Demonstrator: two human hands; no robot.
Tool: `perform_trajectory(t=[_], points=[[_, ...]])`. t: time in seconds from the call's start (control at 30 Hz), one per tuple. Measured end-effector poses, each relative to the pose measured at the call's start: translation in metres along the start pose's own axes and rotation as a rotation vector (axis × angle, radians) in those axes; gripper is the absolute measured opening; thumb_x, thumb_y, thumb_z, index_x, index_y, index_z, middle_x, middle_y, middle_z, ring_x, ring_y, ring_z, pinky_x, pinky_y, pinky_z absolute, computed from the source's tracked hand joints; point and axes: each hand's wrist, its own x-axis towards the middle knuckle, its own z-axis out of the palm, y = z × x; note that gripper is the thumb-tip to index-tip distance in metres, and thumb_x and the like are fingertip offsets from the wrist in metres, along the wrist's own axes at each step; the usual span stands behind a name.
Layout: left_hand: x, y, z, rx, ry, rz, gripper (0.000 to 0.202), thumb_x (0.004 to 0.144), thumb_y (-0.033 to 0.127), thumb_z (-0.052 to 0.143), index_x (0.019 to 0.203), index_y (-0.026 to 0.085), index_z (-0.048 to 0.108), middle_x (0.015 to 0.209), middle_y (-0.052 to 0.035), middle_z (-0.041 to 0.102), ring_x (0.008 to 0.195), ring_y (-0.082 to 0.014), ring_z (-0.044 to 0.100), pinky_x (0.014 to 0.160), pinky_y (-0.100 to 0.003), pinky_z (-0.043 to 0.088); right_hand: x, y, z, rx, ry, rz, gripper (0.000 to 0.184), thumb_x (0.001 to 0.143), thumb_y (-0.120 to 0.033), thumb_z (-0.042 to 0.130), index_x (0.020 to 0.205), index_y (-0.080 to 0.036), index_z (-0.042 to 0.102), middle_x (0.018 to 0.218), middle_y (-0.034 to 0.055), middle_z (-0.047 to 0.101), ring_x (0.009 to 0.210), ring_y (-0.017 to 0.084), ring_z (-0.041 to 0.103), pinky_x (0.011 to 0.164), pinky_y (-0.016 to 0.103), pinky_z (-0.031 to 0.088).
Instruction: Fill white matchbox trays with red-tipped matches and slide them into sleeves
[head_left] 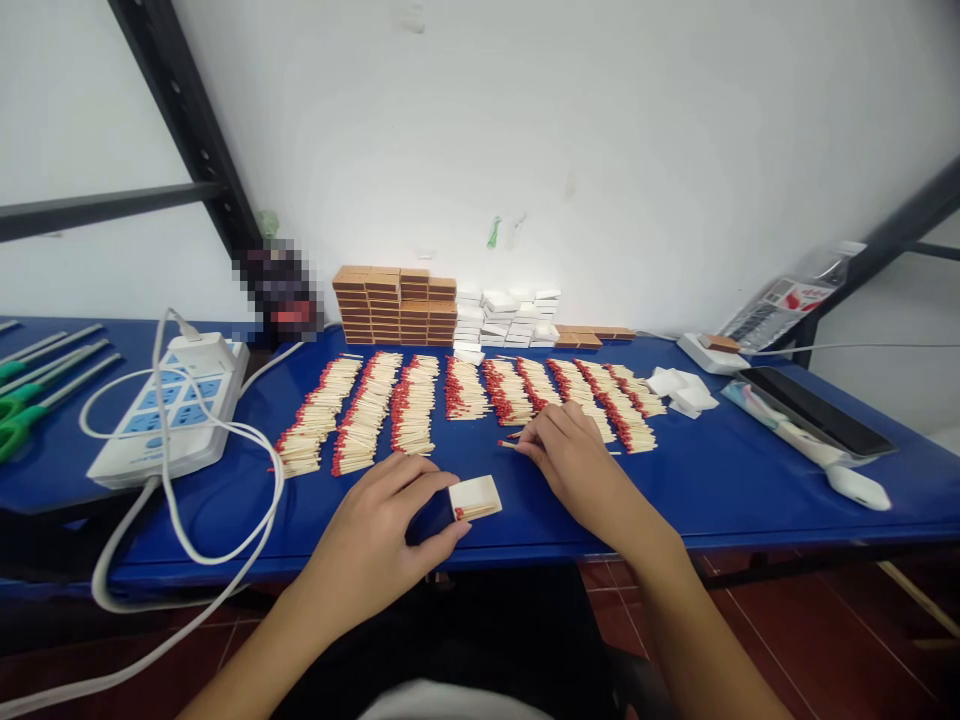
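Note:
Between the thumb and fingers of my left hand (386, 520) is a white matchbox tray (475, 495), held near the table's front edge. A few red-tipped matches lie along its near side. My right hand (574, 465) is further right, its fingertips pinched on matches (510, 442) at the table surface; how many is hidden. Just beyond both hands, rows of loose matches (412, 405) spread across the blue table (420, 570), their red heads mostly to the left.
Behind the rows stand stacked brown matchboxes (397, 310) and white trays (510, 318). Loose white trays (682, 390) lie right. A power strip (176, 400) with looping white cables (262, 520) and green-handled scissors (22, 415) occupy the left. A black phone (814, 410) and plastic bottle (787, 300) lie far right.

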Motion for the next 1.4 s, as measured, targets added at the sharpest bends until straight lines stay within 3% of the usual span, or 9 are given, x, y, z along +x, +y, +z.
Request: perform_trajectory(t=[0.2,0.47,0.67,1.2,1.4], points=[[0.002,0.000,0.000,-0.012,-0.013,-0.001,0.025,0.099,0.026,0.079,0.124,0.025,0.073,0.115,-0.0064,0.076,0.107,-0.0262,0.073,0.095,-0.041,0.059,-0.012,-0.036,-0.016,0.131,-0.086,-0.092,0.012,0.113,-0.022,0.057,0.102,-0.023,0.061,0.107,0.0068,0.066,0.104,0.026,0.057,0.095,0.043,0.048],[0.001,0.000,0.000,-0.017,0.006,0.022,0.023,0.099,0.024,0.079,0.121,0.024,0.073,0.114,-0.0067,0.076,0.107,-0.0258,0.073,0.096,-0.042,0.059,-0.016,-0.054,-0.002,-0.097,-0.089,-0.172,0.011,0.111,-0.019,0.058,0.102,-0.022,0.063,0.104,0.0084,0.064,0.099,0.028,0.053,0.091,0.047,0.046],[0.002,0.002,-0.001,-0.023,-0.011,0.012,0.021,0.100,0.024,0.077,0.120,0.024,0.073,0.113,-0.0063,0.076,0.103,-0.0250,0.073,0.093,-0.041,0.059,-0.017,-0.054,-0.009,-0.020,-0.152,-0.181,0.009,0.112,-0.022,0.058,0.105,-0.022,0.064,0.108,0.0085,0.064,0.102,0.028,0.055,0.092,0.046,0.047],[0.002,0.001,-0.001,-0.018,-0.016,0.019,0.022,0.100,0.023,0.077,0.122,0.025,0.072,0.114,-0.0066,0.076,0.105,-0.0251,0.073,0.093,-0.041,0.060,-0.015,-0.057,-0.012,0.114,-0.168,-0.146,0.017,0.115,-0.022,0.051,0.105,-0.022,0.064,0.108,0.0078,0.066,0.102,0.026,0.056,0.095,0.046,0.049],[-0.001,0.000,0.000,-0.001,-0.010,-0.004,0.027,0.099,0.027,0.079,0.125,0.025,0.073,0.118,-0.0074,0.076,0.110,-0.0274,0.074,0.099,-0.044,0.059,-0.009,-0.027,-0.019,0.194,-0.043,-0.059,0.015,0.114,-0.026,0.054,0.104,-0.024,0.066,0.104,0.0078,0.070,0.103,0.027,0.060,0.093,0.044,0.050]])
